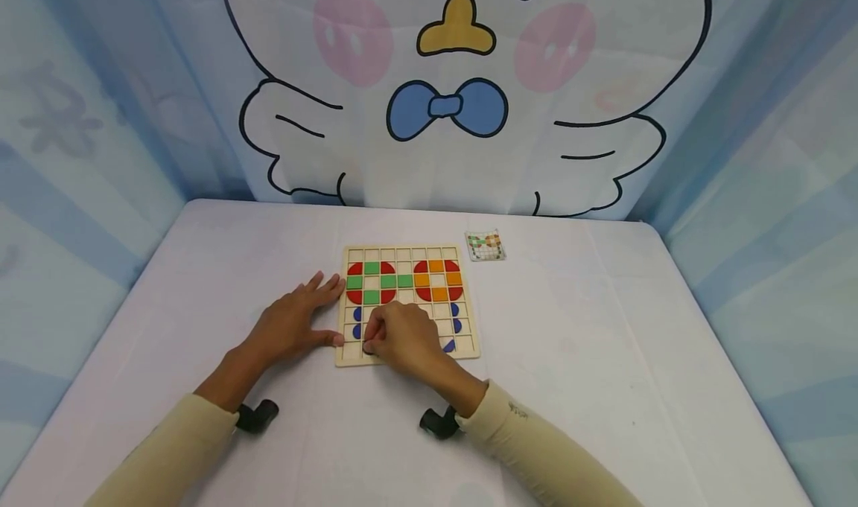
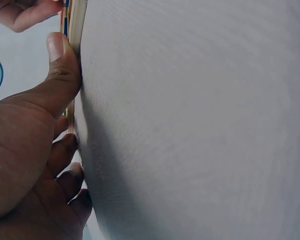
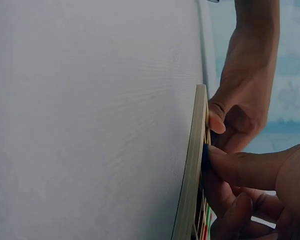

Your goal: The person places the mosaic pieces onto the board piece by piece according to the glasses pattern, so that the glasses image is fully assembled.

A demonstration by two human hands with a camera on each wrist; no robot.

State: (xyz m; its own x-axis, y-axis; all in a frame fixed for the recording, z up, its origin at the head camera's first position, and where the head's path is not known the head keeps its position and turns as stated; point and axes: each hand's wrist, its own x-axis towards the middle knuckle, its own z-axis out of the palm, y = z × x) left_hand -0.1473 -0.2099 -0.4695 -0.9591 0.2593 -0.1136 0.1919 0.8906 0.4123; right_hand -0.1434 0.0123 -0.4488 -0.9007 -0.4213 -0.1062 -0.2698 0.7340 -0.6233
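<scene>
A square wooden grid board (image 1: 473,332) lies flat on the table in the head view. Red quarter-rounds with green squares (image 1: 372,268) make a ring at its upper left, and red with orange squares (image 1: 436,266) another at upper right. Blue half-rounds (image 1: 457,325) sit in both side columns, and a blue triangle (image 1: 450,346) lies lower right. My right hand (image 1: 405,337) pinches a small blue piece (image 3: 206,157) at a cell near the board's lower left. With fingers spread, my left hand (image 1: 290,323) rests against the left edge, thumb on the rim.
A small pattern card (image 1: 485,246) showing a coloured grid lies just beyond the board's upper right corner. The white table (image 1: 570,358) ends at a printed curtain (image 1: 442,172) behind, with curtains at both sides. Black wrist cameras (image 1: 258,417) sit on both wrists.
</scene>
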